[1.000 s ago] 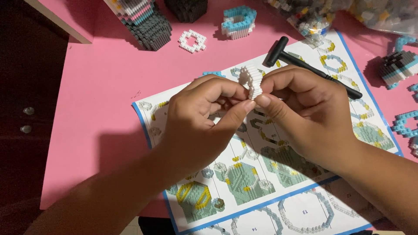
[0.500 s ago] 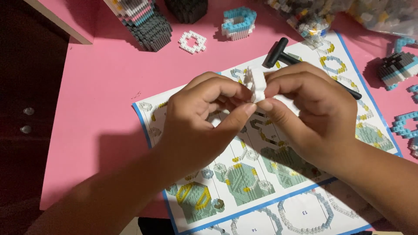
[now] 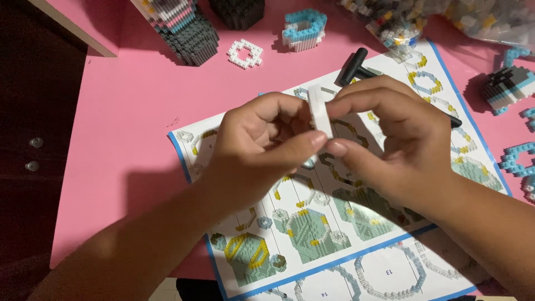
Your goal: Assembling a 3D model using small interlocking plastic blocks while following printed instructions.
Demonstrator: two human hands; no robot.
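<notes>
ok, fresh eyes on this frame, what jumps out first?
Two bare hands meet at centre, the left hand and right hand pinching a small white block strip between their fingertips. Under them lies a blue-edged printed instruction sheet on the pink tabletop. Along the far edge sit a white ring of tiny bricks and a light-blue-and-white brick piece.

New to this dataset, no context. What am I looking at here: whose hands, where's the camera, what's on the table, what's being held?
No machine here: a person works with bare hands, filmed by one camera worn on their head, looking down. The left hand and right hand together pinch a small white strip of tiny building bricks. Under them, on a pink table, lies a printed instruction sheet with build diagrams. A black tool rests at its top edge. Around it sit part-built brick pieces, a white brick ring and bags of loose bricks.
</notes>
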